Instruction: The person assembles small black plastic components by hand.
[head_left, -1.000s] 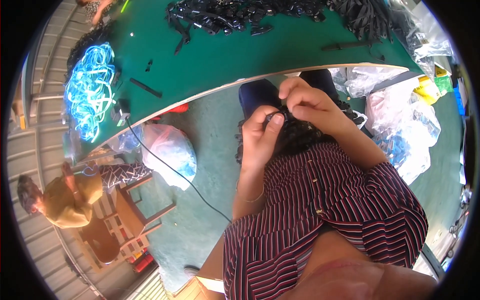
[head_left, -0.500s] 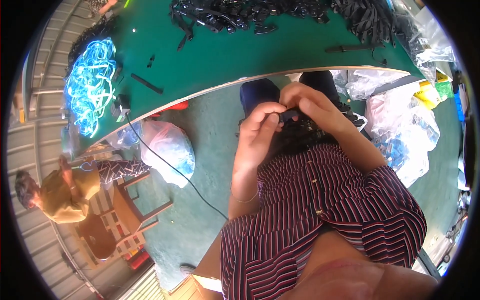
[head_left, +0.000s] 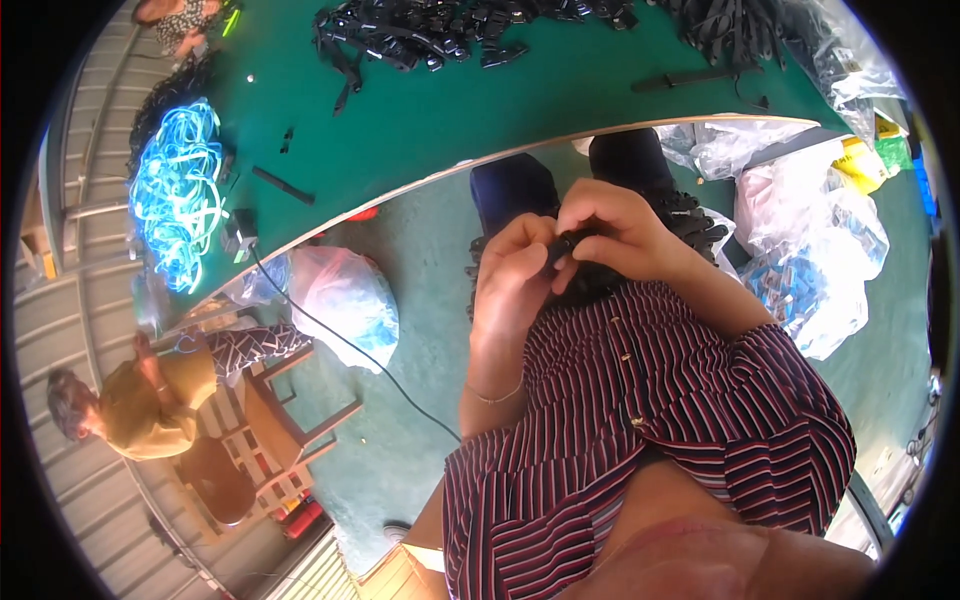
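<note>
Both hands meet above my lap with their fingertips pinched round a small black piece (head_left: 563, 246), possibly plastic; the fingers cover most of it, so its exact kind is unclear. My left hand (head_left: 510, 275) closes on its left side with thumb and fingers. From the other side my right hand (head_left: 622, 235) curls over it, thumb below and index finger above. Under and beside the hands, my lap carries a heap of similar small black pieces (head_left: 698, 225). Beyond my knees lies a green table (head_left: 420, 125) with a large pile of black clips and straps (head_left: 420, 35).
Black straps (head_left: 735, 30) and clear plastic bags (head_left: 850, 75) lie at the table's far right. Glowing blue-white strips (head_left: 178, 195) lie on the left, near a black stick (head_left: 283, 185). A cable (head_left: 350, 350) crosses beside a filled bag (head_left: 345, 300). Another person (head_left: 150, 400) sits at left.
My right hand's fingers have shifted round the black piece, and less of it shows. The hands stay together over my lap. The whole view has turned slightly.
</note>
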